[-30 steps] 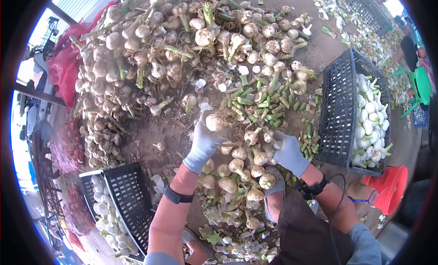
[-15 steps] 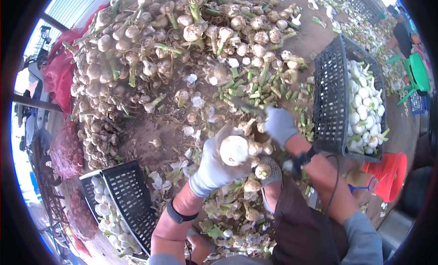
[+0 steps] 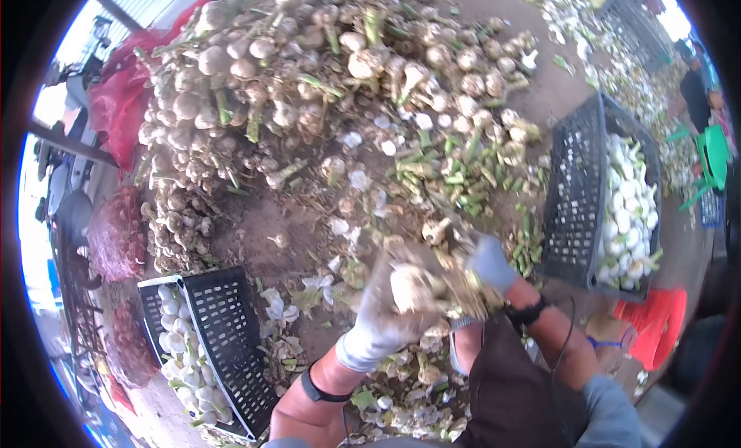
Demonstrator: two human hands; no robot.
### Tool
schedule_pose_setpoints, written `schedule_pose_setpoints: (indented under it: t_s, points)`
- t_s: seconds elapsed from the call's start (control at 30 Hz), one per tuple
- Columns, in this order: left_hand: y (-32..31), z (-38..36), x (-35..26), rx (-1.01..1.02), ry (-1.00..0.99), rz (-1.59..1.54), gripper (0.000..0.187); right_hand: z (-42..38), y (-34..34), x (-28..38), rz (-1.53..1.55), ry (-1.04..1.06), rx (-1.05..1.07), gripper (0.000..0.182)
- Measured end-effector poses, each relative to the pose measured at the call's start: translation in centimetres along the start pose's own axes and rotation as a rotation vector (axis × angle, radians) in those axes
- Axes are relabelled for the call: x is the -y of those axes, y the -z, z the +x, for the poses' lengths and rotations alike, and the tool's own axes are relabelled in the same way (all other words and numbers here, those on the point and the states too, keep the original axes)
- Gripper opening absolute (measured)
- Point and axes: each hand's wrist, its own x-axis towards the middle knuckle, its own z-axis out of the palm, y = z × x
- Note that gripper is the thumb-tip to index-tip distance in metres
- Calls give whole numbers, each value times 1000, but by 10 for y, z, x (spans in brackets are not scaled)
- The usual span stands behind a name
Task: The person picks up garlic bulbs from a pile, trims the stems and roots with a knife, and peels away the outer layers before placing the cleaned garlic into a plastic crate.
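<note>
— What is the left hand (image 3: pixel 386 313) doing?
— It is reaching up from the bottom in a gray glove. Its fingers are curling tight around a garlic bulb (image 3: pixel 411 287), holding it up over the scraps.
— And the right hand (image 3: pixel 489 263)?
— It is sitting just beside the bulb, arm bending in from the right. It is blurry, so I cannot tell what it is gripping.
— What is close by?
— A black crate (image 3: pixel 575 205) on the right.
</note>
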Motion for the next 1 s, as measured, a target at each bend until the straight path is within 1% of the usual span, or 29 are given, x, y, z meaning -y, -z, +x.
schedule_pose_setpoints:
  t_s: [0.03,0.07,0.1,0.13,0.17,0.2,0.23,0.27,0.3,0.37,0.4,0.43,0.47,0.5,0.53,0.57,0.63,0.67,0.7,0.73,0.77,0.8,0.83,0.87,0.9,0.93,1.0]
  points:
    - [16,9,-5,283,-107,478,35,-4,5,9,192,-230,-23,32]
    - [36,14,3,244,-79,736,37,-2,6,4,199,-233,-2,32]
    - [71,22,2,-31,228,654,50,-6,6,-4,272,-279,-23,32]
    - [106,35,-1,-255,187,596,59,-4,6,-7,340,-313,-51,33]
    - [141,64,-3,-675,211,670,62,3,4,-8,341,-314,-48,33]
    - [169,91,-11,-968,178,661,61,10,4,-8,284,-287,-41,32]
    - [202,121,-16,-1078,159,755,64,17,5,-6,227,-256,-39,32]
    - [237,144,-23,-945,305,1047,67,23,4,0,291,-311,-62,30]
    - [252,164,-15,-958,371,1309,71,29,4,3,284,-308,-60,30]
    - [238,174,-21,-632,592,1528,72,34,3,5,357,-260,-75,24]
    - [242,170,-19,-633,596,1527,72,35,2,5,357,-264,-72,24]
    - [246,161,-16,-586,544,1442,66,36,2,3,238,-256,-42,27]
    - [248,153,-13,-536,490,1358,64,37,2,1,122,-246,-16,29]
    - [245,141,-8,-527,491,1363,64,37,-1,0,126,-250,-24,29]
    - [239,125,-2,-450,284,969,66,37,-5,-1,96,-159,-37,22]
    - [232,110,4,-369,89,568,71,35,-9,0,65,-70,-46,15]
    - [181,88,-7,-287,21,403,80,35,-14,11,30,-64,-36,13]
    - [165,79,-10,-262,72,348,78,36,-13,23,-70,1,-13,12]
    - [163,75,-2,-220,48,487,70,35,-12,39,-169,65,10,12]
    - [151,69,-2,-216,132,611,64,35,-10,62,-295,120,4,14]
    - [140,63,-1,-211,219,734,60,35,-11,76,-297,114,1,14]
    - [142,59,10,-120,96,860,57,35,-13,87,-395,296,-41,16]
    - [126,57,9,-115,101,856,57,32,-16,93,-492,479,-82,17]
    - [107,54,6,-111,158,791,55,29,-22,94,-595,556,-77,22]
    - [95,52,4,-109,214,727,54,25,-25,97,-597,551,-76,22]
    - [104,53,7,22,91,843,49,22,-26,100,-587,591,-101,24]
    - [98,50,6,39,57,870,48,16,-26,104,-548,639,-145,27]
